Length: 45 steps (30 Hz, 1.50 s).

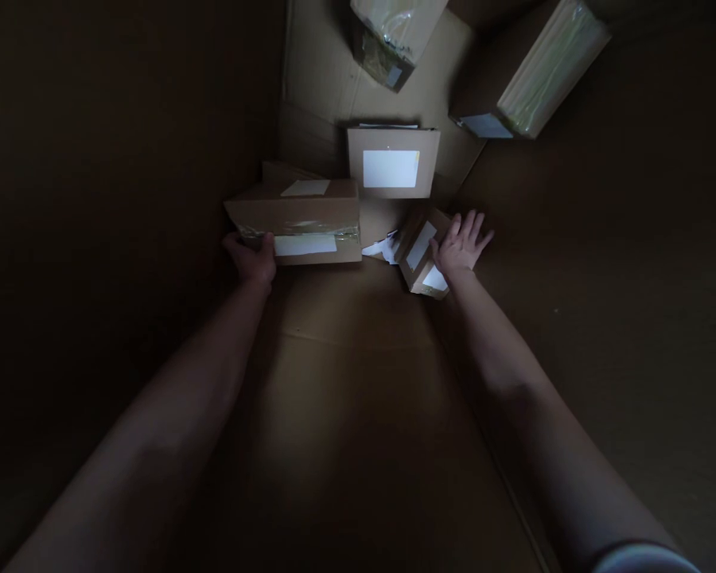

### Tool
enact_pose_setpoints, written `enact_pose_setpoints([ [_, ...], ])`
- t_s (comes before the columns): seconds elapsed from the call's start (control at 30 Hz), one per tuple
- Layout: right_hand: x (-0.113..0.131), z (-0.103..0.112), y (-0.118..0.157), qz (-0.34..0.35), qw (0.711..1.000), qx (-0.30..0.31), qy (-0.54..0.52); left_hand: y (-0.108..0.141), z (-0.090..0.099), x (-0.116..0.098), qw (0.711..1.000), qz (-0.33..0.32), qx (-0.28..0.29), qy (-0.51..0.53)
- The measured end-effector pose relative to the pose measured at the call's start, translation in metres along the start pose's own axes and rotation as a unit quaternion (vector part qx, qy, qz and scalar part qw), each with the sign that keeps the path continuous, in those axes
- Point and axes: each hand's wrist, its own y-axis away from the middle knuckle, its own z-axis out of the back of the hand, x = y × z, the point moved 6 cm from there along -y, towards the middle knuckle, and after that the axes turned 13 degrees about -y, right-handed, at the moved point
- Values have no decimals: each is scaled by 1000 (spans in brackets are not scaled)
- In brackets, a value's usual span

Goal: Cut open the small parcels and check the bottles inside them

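My left hand [254, 259] grips the near left corner of a taped cardboard box [298, 213], with the thumb on its front face. That box carries white labels on its top and front. On the other side, my right hand [461, 243] lies with fingers spread against a smaller cardboard box [414, 259], which sits tilted and has white labels on two faces. Part of the smaller box is hidden under this hand. Between the two boxes are some crumpled white paper pieces [383, 248].
Dark cardboard walls [573, 318] enclose the space on both sides, above a cardboard floor [334, 318]. Behind my hands stands a box with a large white label [391, 169]. Farther back are a plastic-taped box [387, 56] and a tilted box [531, 87] at right.
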Motion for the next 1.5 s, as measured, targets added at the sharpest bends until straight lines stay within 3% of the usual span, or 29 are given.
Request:
enact_pose_setpoints([
  [0.1,32,4,-35,56,998,26,34,1,0,-2,1000,-16,-5,4],
  [0.2,75,-10,-81,108,977,172,64,2,1,1,1000,-18,-21,3],
  [0.33,129,-19,-129,148,972,167,79,4,5,14,999,-23,-35,-10],
  [0.47,163,-45,-135,225,953,178,95,10,8,32,999,-27,-32,-13],
  [0.57,160,-62,-135,244,946,191,88,14,9,38,999,-28,-30,-17],
  [0.7,138,-71,-141,221,948,194,121,16,6,34,998,-36,-32,-47],
  [0.87,139,-72,-145,256,943,160,139,28,7,2,984,-114,-66,-123],
  [1.0,146,-76,-161,271,945,133,127,43,9,-15,968,-151,-41,-197],
  [1.1,138,-79,-164,278,945,114,125,46,9,-25,947,-214,-28,-240],
  [1.27,110,-83,-136,270,948,95,139,35,-6,-52,882,-370,57,-287],
  [1.5,109,-75,-101,303,934,85,172,28,-9,-79,854,-386,77,-340],
])
